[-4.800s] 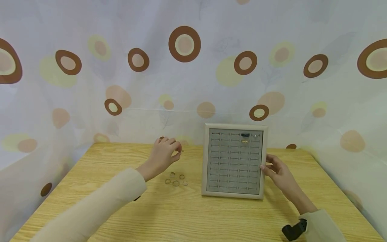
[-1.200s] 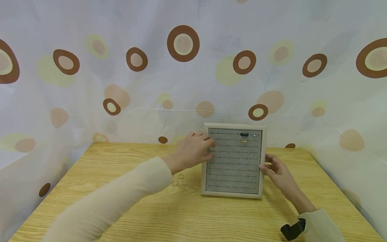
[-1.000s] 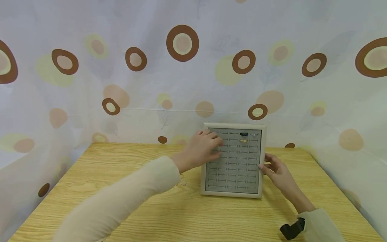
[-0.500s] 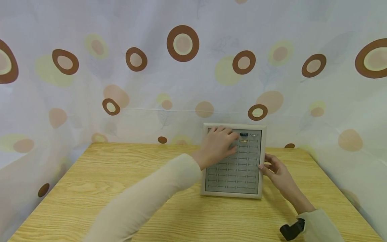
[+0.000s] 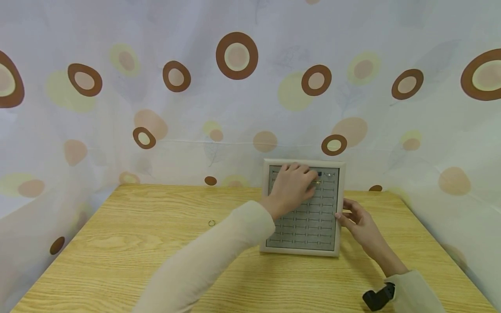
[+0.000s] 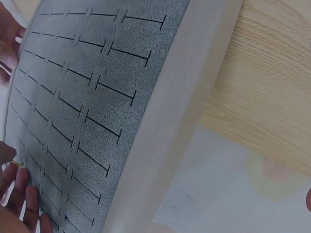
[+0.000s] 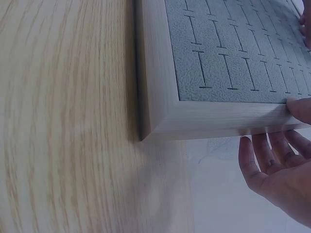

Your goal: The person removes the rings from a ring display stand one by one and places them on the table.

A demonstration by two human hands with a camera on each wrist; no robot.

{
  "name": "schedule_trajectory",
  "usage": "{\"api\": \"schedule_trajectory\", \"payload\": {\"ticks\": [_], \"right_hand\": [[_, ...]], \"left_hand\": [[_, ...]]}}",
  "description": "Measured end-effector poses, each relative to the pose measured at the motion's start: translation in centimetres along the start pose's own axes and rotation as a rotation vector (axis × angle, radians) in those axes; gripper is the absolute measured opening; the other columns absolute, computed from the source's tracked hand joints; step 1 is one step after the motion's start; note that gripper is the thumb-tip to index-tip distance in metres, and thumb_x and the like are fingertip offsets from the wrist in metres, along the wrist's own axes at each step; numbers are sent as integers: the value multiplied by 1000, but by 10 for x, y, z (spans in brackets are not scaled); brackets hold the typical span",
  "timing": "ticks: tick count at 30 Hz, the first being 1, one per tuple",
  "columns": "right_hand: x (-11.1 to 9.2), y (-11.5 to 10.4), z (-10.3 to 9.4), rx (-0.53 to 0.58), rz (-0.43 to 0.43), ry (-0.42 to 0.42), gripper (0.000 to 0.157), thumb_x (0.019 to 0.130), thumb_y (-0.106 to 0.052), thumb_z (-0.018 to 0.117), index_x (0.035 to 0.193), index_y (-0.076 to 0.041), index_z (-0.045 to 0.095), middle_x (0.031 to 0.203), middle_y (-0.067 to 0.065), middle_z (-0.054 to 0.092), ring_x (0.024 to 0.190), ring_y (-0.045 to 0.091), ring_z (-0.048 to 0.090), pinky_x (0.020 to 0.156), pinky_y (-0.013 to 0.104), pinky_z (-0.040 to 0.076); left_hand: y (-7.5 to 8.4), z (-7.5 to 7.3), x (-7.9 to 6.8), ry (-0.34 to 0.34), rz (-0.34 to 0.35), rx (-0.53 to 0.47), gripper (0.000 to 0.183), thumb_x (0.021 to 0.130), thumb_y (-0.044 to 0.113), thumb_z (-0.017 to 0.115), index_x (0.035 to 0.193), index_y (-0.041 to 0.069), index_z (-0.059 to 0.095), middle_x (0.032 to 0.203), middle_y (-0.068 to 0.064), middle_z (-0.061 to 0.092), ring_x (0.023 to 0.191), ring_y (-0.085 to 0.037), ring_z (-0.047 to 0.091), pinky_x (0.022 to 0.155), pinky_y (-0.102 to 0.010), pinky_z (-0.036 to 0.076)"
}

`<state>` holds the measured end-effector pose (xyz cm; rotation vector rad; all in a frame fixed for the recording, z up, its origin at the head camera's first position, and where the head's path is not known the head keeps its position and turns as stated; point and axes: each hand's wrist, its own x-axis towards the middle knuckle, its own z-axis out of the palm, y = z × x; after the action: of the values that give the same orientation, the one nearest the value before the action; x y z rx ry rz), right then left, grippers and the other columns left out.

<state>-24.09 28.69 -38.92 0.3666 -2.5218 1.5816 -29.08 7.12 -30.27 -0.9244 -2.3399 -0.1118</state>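
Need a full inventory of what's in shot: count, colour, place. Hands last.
Table: one, yellowish wood grain, under everything
Backdrop: white with brown, peach and yellow shapes, behind and beside the table
Frame: one, off-white, standing on the table
Slotted panel: one, grey, inside the frame
Dark ring: one, top row, partly hidden
Silver-coloured ring: one, top row, right end
Gold-coloured ring: at least one, pinched at the panel
Loose ring: one visible, colour unclear, left of the frame
Wrist device: one, black, by the right cuff
Sleeves: two, cream
Left hand: one, over the panel
Right hand: one, gripping the frame's right edge
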Motion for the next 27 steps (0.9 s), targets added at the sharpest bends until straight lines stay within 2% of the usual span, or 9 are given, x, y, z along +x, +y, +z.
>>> {"api": "schedule_trajectory", "payload": {"ticks": [10, 14, 22, 24, 27], "right_hand": [[0, -2, 1, -13, -3, 2, 51, 94, -14, 49, 137, 5, 30, 130, 15, 40, 97, -13, 47, 77, 14, 46], [-1, -2, 1, -23, -1, 6, 52, 94, -17, 50, 137, 4, 30, 127, 7, 42, 97, -12, 47, 77, 13, 46], [0, 1, 1, 14, -27, -3, 49, 94, -10, 48, 137, 5, 29, 121, -10, 41, 96, -12, 48, 76, 16, 48], [0, 1, 1, 13, -32, -1, 49, 94, -9, 48, 137, 5, 29, 121, -10, 42, 96, -11, 48, 76, 16, 48], [-1, 0, 1, 9, -35, 2, 50, 94, -9, 49, 137, 5, 29, 124, -1, 43, 96, -12, 48, 75, 16, 48]], "left_hand": [[2, 4, 1, 44, -25, 37, 14, 89, 39, 56, 96, 29, 63, 96, 12, 62, 90, -8, 56, 74, -25, 40], [3, 5, 2, 48, -26, 31, 13, 89, 38, 56, 97, 30, 63, 96, 12, 62, 89, -8, 56, 72, -25, 39], [2, 7, 3, 44, -37, 27, 12, 90, 38, 55, 95, 31, 63, 96, 13, 61, 91, -8, 55, 74, -25, 38], [3, 7, 4, 42, -38, 26, 12, 90, 38, 55, 95, 31, 63, 96, 14, 61, 91, -8, 54, 74, -25, 38], [2, 7, 3, 46, -35, 18, 12, 90, 38, 55, 94, 31, 63, 96, 13, 61, 90, -8, 54, 73, -25, 38]]}}
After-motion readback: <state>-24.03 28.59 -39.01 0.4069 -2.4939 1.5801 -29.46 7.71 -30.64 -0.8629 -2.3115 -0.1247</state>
